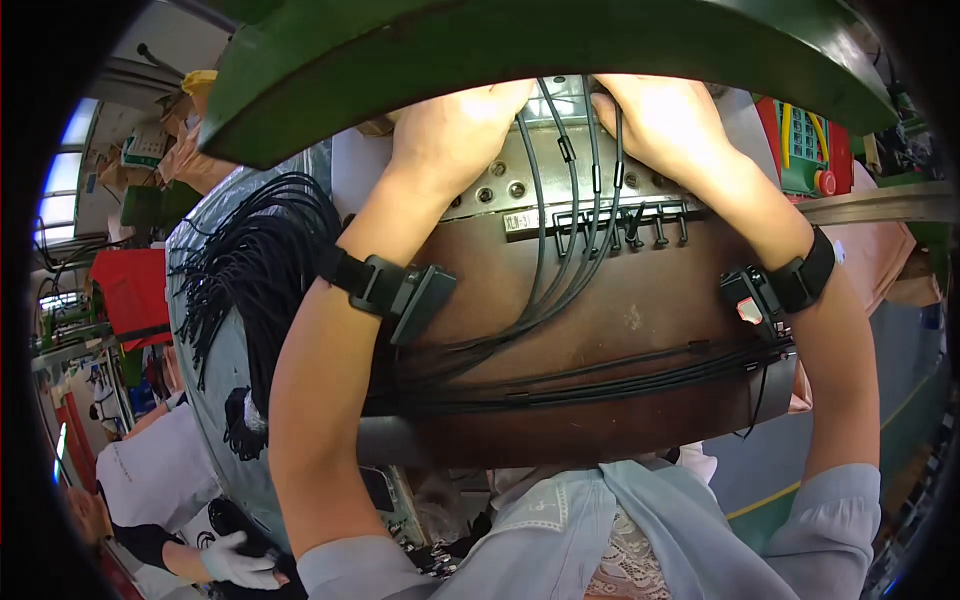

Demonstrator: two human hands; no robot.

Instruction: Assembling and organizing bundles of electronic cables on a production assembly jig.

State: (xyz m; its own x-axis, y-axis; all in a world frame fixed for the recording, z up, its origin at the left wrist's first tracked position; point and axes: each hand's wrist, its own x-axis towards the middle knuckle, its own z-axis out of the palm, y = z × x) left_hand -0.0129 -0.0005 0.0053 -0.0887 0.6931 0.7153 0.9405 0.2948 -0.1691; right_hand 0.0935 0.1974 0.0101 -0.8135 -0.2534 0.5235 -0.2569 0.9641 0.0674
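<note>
At the front of the brown table (pixel 600 320), below the metal block (pixel 485 200), a pale label strip (pixel 522 220) carries dark printed characters, located left of a black peg rack (pixel 645 226). Small print is also visible on the pale shirt of a co-worker (pixel 160 465) at the near left. The left hand (pixel 462 128) and the right hand (pixel 668 118) are positioned at the far side, on either side of the black cables (pixel 595 160). A curved green machine frame (pixel 540 55) blocks the view of the fingertips; grip and finger spread cannot be determined. The cables run from beneath the frame, between the hands, over the peg rack, and bend left across the table. Further cables (pixel 600 392) lie along the near edge. A thick cable bundle (pixel 262 235) hangs at the left, beside the left forearm. Each wrist carries a strapped black device. Far right: a control box (pixel 803 148) with a red button (pixel 824 182). Far left: a red bin (pixel 130 295).
</note>
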